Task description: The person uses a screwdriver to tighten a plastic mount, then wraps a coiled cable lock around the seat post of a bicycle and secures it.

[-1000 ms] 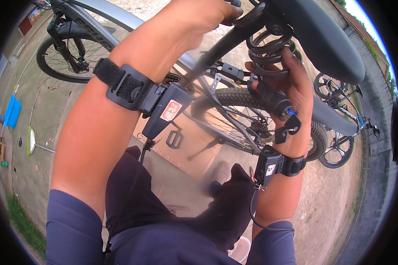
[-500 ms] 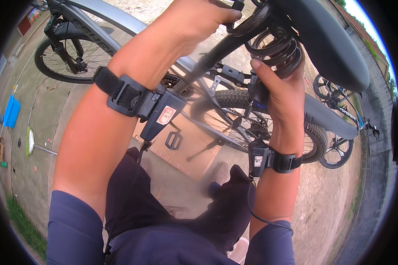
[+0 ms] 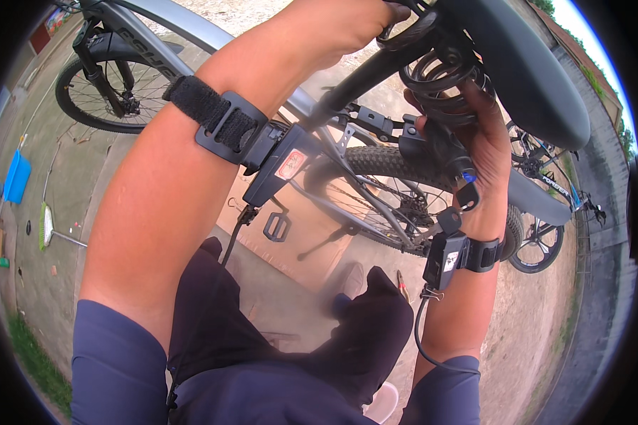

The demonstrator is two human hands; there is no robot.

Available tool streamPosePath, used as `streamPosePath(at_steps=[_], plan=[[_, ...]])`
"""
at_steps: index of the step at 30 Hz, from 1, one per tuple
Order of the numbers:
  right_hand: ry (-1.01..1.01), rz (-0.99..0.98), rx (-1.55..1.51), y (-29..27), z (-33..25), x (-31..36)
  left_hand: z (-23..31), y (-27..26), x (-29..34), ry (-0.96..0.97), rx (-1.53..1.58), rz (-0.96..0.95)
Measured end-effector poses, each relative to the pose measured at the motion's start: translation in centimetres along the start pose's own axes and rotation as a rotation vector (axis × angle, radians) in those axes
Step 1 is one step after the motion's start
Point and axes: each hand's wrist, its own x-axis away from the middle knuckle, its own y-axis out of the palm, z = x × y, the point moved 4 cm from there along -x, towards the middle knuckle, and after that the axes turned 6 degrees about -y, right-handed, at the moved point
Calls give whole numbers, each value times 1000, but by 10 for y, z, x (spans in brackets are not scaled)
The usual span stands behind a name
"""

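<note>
A black coiled cable lock [image 3: 443, 88] hangs in several loops under the black bicycle saddle [image 3: 528, 71], beside the seat post [image 3: 361, 79]. My right hand [image 3: 493, 138] is closed around the lower loops from the right, its fingertips showing behind them. The lock's black cylinder [image 3: 446, 152] lies against my palm, with a key [image 3: 466, 195] in its end and a second key [image 3: 448, 221] dangling below. My left hand [image 3: 368, 18] is at the top edge, closed against the upper loops at the saddle's front; most of its fingers are cut off or hidden.
The grey bicycle frame [image 3: 164, 15] spans the left, and its rear wheel [image 3: 376, 159] stands behind my hands. A cardboard sheet [image 3: 298, 258] with a pedal [image 3: 276, 227] lies below. Pliers [image 3: 403, 285] are on the ground. Another bicycle [image 3: 546, 237] stands at right.
My right hand has turned and shifted right, bringing the lock cylinder and keys into view. My left hand has moved slightly up and right.
</note>
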Motion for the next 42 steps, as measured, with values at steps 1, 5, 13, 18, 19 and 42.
streamPosePath(at_steps=[1,5,13,18,19,42], plan=[[-34,21,23,-8,1,-5,0,1,-1,41,13,-7],[-61,8,-41,-16,4,-17,8,-1,3,126,62,-45],[-5,1,-74,-3,15,-16,-12,-2,1,9,225,-144],[5,-173,-256,-9,15,-28,-10,-6,-7,59,176,-184],[18,-190,-283,-6,16,-28,-14,-9,-9,64,171,-175],[-275,-93,250,16,3,9,-22,-4,6,-85,337,-239]])
